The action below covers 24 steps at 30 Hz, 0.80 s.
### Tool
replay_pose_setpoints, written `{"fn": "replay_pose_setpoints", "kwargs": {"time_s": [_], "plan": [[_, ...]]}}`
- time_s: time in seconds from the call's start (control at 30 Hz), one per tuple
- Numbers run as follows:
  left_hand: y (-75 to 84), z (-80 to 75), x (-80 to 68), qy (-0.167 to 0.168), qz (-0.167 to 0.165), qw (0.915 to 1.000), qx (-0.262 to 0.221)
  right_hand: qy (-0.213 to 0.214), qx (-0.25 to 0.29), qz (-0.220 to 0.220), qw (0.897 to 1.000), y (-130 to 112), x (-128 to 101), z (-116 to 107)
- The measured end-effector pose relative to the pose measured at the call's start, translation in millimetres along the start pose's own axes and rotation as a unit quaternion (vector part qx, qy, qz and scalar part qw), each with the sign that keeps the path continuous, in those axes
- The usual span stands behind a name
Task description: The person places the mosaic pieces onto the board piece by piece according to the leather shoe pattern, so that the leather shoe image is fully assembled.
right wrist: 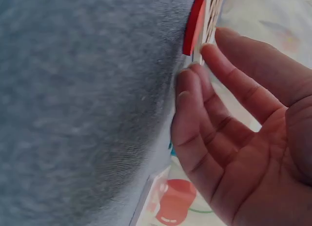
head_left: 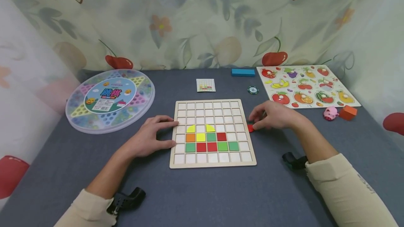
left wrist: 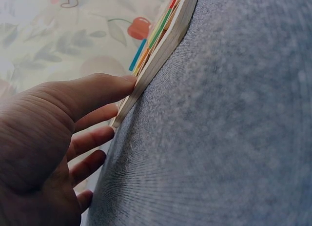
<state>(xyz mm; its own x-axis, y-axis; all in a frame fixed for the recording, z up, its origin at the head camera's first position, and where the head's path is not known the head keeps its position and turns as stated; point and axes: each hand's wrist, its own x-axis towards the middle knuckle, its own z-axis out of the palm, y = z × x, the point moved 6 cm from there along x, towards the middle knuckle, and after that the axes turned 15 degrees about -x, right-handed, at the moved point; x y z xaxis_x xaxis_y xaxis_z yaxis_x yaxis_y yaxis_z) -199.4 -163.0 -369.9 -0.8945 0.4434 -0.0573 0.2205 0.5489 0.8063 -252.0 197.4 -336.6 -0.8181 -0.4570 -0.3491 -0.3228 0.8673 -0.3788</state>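
Observation:
A wooden grid board (head_left: pixel 213 165) lies in the middle of the grey table, with yellow, orange, green and red tiles (head_left: pixel 206 142) set in its middle rows. My left hand (head_left: pixel 151 136) lies flat at the board's left edge, and its thumb (left wrist: pixel 97 92) and fingers touch the rim (left wrist: pixel 161 55). My right hand (head_left: pixel 274 116) hovers at the right edge with its fingers loosely extended (right wrist: pixel 229 89). A loose red tile (head_left: pixel 250 128) lies on the cloth against that edge, just past the fingertips (right wrist: pixel 193 26). I cannot tell whether a finger touches it.
A round clear checkers case (head_left: pixel 110 99) sits at the left. A fruit peg puzzle (head_left: pixel 307 87), a pink pig (head_left: pixel 330 113) and an orange block (head_left: pixel 348 112) are at the right. Behind the board lie a pattern card (head_left: pixel 206 85), a chip (head_left: pixel 253 89) and a blue block (head_left: pixel 243 72).

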Motion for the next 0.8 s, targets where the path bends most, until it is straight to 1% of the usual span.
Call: {"fn": "replay_pose_setpoints", "kwargs": {"time_s": [0.2,0.33,0.47,0.6,0.8], "plan": [[0.3,-1.3,-0.9,0.003,0.000,1.0000,0.002,-0.006,-0.012,0.004,1.000,2.6,1.7,6.3],[0.9,-1.2,-1.6,0.003,0.000,1.0000,0.002,-0.006,-0.009,0.001,1.000,0.8,1.9,7.5],[1.6,-1.3,-1.7,0.003,0.000,1.0000,0.001,-0.008,0.007,-0.008,1.000,-1.2,1.1,8.0],[1.2,-1.0,-1.2,0.001,0.000,1.0000,0.001,-0.008,0.027,-0.007,1.000,0.0,0.2,7.7],[0.1,-0.4,-0.2,0.001,0.000,1.0000,0.003,0.002,0.052,-0.003,0.999,2.5,-1.2,6.5]]}}
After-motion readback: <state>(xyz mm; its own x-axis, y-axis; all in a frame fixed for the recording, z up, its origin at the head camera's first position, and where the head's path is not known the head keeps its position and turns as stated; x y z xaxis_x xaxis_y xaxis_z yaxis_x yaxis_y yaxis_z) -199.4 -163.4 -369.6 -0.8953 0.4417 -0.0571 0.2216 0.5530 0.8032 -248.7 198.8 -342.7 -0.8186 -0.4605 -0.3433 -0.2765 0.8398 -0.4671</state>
